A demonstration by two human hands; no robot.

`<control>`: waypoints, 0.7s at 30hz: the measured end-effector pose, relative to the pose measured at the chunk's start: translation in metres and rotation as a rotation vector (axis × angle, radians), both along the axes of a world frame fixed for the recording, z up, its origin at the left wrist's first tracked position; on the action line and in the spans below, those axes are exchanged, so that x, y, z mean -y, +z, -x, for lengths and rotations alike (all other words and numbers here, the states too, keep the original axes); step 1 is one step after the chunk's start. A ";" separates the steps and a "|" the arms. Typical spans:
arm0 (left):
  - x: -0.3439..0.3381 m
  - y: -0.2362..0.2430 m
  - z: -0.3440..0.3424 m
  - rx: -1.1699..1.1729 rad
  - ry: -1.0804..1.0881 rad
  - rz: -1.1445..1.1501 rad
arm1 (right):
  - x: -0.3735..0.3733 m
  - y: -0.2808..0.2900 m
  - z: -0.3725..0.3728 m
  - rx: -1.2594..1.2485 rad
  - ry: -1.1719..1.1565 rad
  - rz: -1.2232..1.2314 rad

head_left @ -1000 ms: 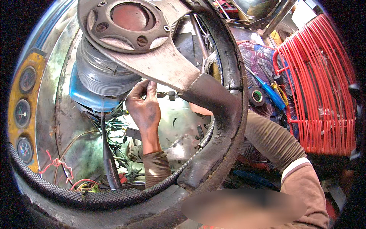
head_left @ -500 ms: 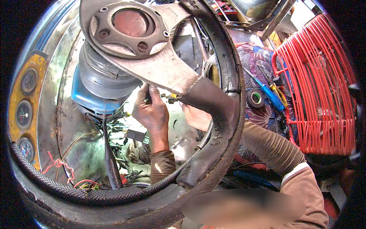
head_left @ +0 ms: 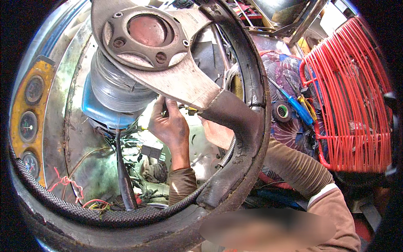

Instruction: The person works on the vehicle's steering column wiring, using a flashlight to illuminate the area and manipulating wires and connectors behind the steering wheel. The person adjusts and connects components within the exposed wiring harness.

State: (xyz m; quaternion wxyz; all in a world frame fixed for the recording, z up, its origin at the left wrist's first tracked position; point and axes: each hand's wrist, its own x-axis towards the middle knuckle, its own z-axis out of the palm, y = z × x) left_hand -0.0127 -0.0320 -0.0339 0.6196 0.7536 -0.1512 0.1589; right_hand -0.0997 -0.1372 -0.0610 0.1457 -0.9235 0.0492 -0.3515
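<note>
Through the steering wheel [head_left: 247, 138] I see my left hand [head_left: 170, 128], raised under the metal spoke [head_left: 184, 82]. Its thumb and forefinger point up and bend toward each other. Their tips pass behind the spoke's lower edge, and what they hold is hidden. My right hand [head_left: 217, 133] reaches in from the right, mostly behind the black-wrapped part of the spoke, with its fingertips out of sight. Between the two hands a small dark and yellow fitting [head_left: 192, 111] peeks out below the spoke. A black box-shaped relay [head_left: 152, 151] hangs among wires below my left hand.
A blue column cover [head_left: 100, 113] and a black lever [head_left: 124, 168] stand left of my hands. Farther left sits a yellow gauge panel [head_left: 29, 107]. On patterned cloth at right lie black tape [head_left: 281, 111] and a blue-handled screwdriver [head_left: 303, 110], beside a red corded chair [head_left: 352, 101].
The view has shifted slightly, so most things sit a little farther right. The dark fitting between my hands is now more covered by the spoke. Both hands stay under it.
</note>
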 end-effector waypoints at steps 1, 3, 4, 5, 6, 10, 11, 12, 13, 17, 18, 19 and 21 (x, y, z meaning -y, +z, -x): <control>0.000 0.000 0.000 0.003 -0.001 0.001 | 0.002 0.001 0.005 0.020 0.038 0.017; 0.001 -0.002 -0.001 0.009 0.000 0.004 | 0.004 0.007 0.012 -0.058 0.082 0.005; 0.001 -0.002 -0.001 0.005 -0.004 0.013 | 0.005 0.012 0.015 -0.089 0.088 0.002; 0.002 -0.003 -0.001 0.001 -0.008 0.024 | 0.005 0.017 0.017 -0.105 0.092 -0.002; 0.002 -0.004 -0.001 -0.002 -0.009 0.034 | 0.006 0.022 0.018 -0.114 0.099 -0.009; 0.004 -0.006 -0.001 -0.026 -0.023 0.080 | 0.003 0.032 0.015 -0.135 0.104 -0.012; 0.004 -0.007 -0.001 -0.027 -0.014 0.058 | 0.003 0.032 0.014 -0.140 0.107 -0.015; 0.004 -0.007 -0.001 -0.028 -0.005 0.037 | 0.002 0.031 0.014 -0.148 0.103 -0.014; 0.004 -0.007 -0.001 -0.026 0.000 0.029 | 0.001 0.030 0.014 -0.149 0.103 -0.018; 0.002 -0.007 0.000 -0.012 0.018 -0.027 | 0.001 0.026 0.015 -0.156 0.104 -0.026; 0.002 -0.007 0.000 0.019 0.020 -0.041 | 0.001 0.025 0.014 -0.161 0.103 -0.027; 0.002 -0.007 0.000 0.025 0.032 -0.065 | 0.002 0.025 0.014 -0.161 0.107 -0.032; 0.002 -0.006 0.000 0.093 0.049 -0.107 | 0.002 0.025 0.011 -0.161 0.110 -0.034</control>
